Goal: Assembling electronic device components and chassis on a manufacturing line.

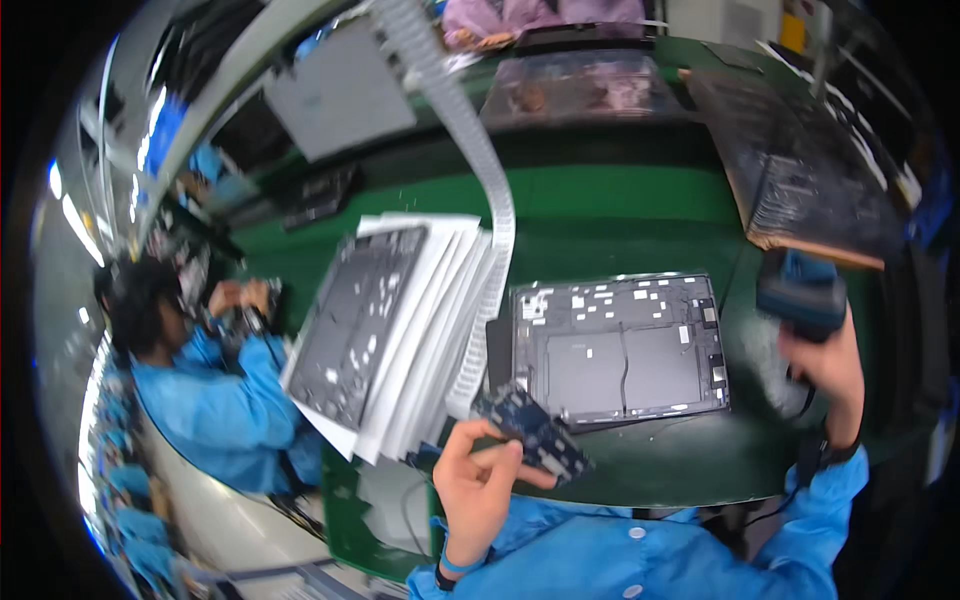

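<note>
My left hand [482, 485] pinches a dark blue circuit board [545, 440] by its edge, tilted above the near edge of the table. In my right hand [832, 370], off to the right, is a dark handheld scanner [803, 300], its head raised; the fingers wrap its grip and are partly hidden. Between the hands lies an open tablet-like housing [655, 360], black-rimmed with a grey inside. Small white patches dot its far part, and a dark cable runs down its middle. The circuit board is close to the housing's near left corner.
A stack of white sheets [440, 330] with another dark housing [360, 320] on top stands left. A long label strip [490, 180] hangs down beside it. Dark panels [810, 190] lie at the far right. A co-worker in blue [215, 400] sits left; people in pink sit across.
</note>
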### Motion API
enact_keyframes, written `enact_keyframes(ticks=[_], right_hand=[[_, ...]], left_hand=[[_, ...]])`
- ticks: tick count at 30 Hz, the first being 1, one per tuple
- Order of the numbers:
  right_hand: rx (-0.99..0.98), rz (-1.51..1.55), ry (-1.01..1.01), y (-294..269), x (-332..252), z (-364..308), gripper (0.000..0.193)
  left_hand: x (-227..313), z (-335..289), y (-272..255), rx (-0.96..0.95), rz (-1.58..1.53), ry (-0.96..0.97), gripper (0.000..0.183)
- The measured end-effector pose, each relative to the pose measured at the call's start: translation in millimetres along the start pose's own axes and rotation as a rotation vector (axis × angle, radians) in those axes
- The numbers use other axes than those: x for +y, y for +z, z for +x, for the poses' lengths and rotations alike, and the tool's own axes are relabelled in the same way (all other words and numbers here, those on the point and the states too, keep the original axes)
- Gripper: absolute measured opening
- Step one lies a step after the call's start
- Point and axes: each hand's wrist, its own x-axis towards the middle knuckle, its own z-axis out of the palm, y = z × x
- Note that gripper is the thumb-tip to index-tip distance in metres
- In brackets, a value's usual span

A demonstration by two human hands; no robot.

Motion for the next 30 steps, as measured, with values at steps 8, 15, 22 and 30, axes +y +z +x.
enact_keyframes(ticks=[8,15,22,30], right_hand=[[-0.735,-0.415,-0.186,96,-58,-44,0.050],[-0.693,-0.598,-0.125,79,-82,-62,0.041],[-0.555,-0.620,-0.112,43,-70,-52,0.050],[0.178,-0.556,0.372,-52,-21,-42,0.025]], left_hand=[[-24,37,5,0.003,-0.115,-0.015,0.020],[-15,39,22,-0.041,-0.003,0.019,0.019],[-32,-9,-39,0.249,0.012,0.051,0.037],[-18,-35,-187,-0.107,0.007,-0.225,0.021]])
